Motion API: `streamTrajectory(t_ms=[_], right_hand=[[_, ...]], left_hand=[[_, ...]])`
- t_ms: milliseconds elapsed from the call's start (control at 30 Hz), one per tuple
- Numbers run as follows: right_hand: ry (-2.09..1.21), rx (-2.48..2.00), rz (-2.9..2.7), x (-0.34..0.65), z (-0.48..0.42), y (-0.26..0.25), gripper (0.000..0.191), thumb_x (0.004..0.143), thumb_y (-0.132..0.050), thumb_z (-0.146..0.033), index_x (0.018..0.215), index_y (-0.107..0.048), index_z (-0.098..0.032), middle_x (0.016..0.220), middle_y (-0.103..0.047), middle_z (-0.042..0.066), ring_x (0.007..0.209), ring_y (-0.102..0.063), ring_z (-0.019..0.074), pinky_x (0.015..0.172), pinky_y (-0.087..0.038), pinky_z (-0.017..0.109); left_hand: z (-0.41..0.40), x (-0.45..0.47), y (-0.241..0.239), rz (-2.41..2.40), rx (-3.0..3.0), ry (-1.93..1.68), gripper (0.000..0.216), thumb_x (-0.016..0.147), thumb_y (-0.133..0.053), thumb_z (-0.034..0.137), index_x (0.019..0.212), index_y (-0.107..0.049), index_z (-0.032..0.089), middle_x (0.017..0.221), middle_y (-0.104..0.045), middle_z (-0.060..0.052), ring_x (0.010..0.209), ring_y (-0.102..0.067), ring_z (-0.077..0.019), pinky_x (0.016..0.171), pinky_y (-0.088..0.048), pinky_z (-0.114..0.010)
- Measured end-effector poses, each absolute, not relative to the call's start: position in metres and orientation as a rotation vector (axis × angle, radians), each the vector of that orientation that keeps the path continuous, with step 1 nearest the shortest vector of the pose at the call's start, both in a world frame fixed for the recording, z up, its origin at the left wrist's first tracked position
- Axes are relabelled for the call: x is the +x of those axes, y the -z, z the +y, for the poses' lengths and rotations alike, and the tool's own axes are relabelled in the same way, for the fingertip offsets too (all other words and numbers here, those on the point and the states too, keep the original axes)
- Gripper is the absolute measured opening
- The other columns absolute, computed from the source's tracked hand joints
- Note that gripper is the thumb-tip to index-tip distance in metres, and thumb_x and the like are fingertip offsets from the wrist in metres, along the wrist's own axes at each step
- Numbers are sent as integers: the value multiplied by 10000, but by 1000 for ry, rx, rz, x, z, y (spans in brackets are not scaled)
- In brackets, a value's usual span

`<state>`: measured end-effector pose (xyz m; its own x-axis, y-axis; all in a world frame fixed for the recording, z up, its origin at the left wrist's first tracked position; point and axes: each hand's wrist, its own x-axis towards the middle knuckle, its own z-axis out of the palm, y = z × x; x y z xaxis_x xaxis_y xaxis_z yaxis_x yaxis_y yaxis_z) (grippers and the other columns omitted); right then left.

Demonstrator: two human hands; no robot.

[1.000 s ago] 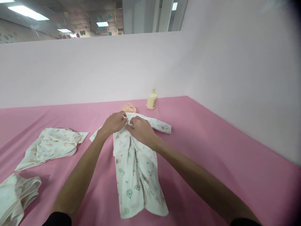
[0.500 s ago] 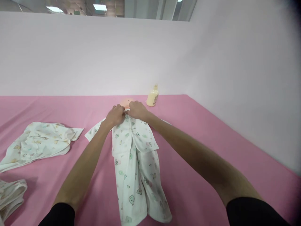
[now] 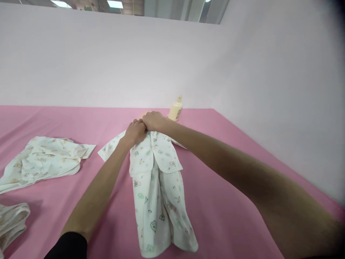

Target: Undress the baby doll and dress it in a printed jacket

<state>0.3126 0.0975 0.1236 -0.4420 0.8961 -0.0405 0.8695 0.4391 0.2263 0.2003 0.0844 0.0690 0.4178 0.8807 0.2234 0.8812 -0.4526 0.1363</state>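
Observation:
A baby doll dressed in a white printed top (image 3: 155, 153) and matching trousers (image 3: 159, 212) lies on its back on the pink table (image 3: 229, 169). My left hand (image 3: 135, 131) and my right hand (image 3: 152, 121) are pressed together at the collar of the top, fingers curled and pinching the cloth there. Both hands cover the doll's head. One sleeve (image 3: 110, 148) sticks out to the left of my left wrist.
A cream lotion bottle (image 3: 175, 109) stands behind my hands near the wall. A crumpled white printed garment (image 3: 43, 162) lies to the left, and another piece of cloth (image 3: 10, 221) sits at the lower left edge. White walls close the table at the back and right.
Both hands have moved from the doll's chest up to the collar, now hiding the doll's head. The view has tilted down and slightly closer.

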Motion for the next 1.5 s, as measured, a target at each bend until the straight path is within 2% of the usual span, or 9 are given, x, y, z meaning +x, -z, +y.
streamTrajectory(t_ms=[267,433,533,667,767,867,1133,1367,1500], right_hand=[[-353,1391,2506,309,96,-126,247,886,-558,-109,1088,-701,-108,1109,-688,180,1042,-655,310,830,-493,371],[-313,1373,2579,321,111,-123,115,815,-615,-171,888,-689,-123,908,-698,156,915,-669,294,747,-480,349],[-35,1496,2609,337,119,-123,94,779,-611,-197,714,-620,-130,736,-663,123,744,-657,240,651,-468,316],[669,1667,2724,365,120,-123,219,807,-538,-195,603,-461,-178,649,-609,52,624,-590,141,584,-455,248],[1043,1669,2774,378,115,-120,231,826,-516,-156,610,-438,-181,649,-591,26,654,-583,112,633,-482,215],[1191,1664,2767,382,109,-116,204,851,-506,-132,651,-488,-167,678,-607,24,679,-591,101,701,-501,216],[1109,1707,2735,381,108,-110,180,874,-516,-120,702,-562,-144,769,-650,56,700,-604,110,661,-484,208],[912,1722,2748,377,114,-100,233,803,-531,-104,579,-501,-163,628,-561,23,577,-495,105,514,-350,225],[792,1868,2731,382,110,-102,210,790,-537,-122,587,-505,-164,684,-614,47,603,-560,122,518,-352,233]], left_hand=[[83,202,-64,-1629,-2624,393,346,949,-363,189,911,-704,144,1071,-646,-160,1075,-527,-334,878,-437,-432],[82,202,-63,-1607,-2612,381,343,955,-346,160,982,-685,121,1147,-619,-173,1080,-530,-322,874,-434,-424],[82,201,-61,-1586,-2611,406,344,974,-317,176,1075,-640,116,1162,-613,-162,1082,-529,-325,876,-431,-428],[83,199,-57,-1534,-2636,442,379,1018,-260,264,1112,-599,125,1213,-598,-157,1128,-495,-338,920,-409,-453],[85,200,-55,-1504,-2701,509,359,1026,-255,290,1089,-582,153,1256,-586,-133,1143,-474,-323,944,-392,-454],[87,201,-55,-1480,-2733,543,306,1015,-268,239,1069,-562,172,1230,-601,-115,1143,-472,-307,947,-376,-453],[87,205,-53,-1451,-2638,625,285,958,-303,101,1025,-576,151,1126,-646,-122,1146,-479,-306,923,-361,-444],[90,205,-52,-1427,-2602,626,293,968,-309,125,1029,-593,161,1126,-661,-118,1117,-496,-303,901,-363,-445],[90,201,-55,-1479,-2598,621,293,975,-314,160,1042,-600,157,1135,-668,-114,1116,-509,-309,899,-369,-446]])
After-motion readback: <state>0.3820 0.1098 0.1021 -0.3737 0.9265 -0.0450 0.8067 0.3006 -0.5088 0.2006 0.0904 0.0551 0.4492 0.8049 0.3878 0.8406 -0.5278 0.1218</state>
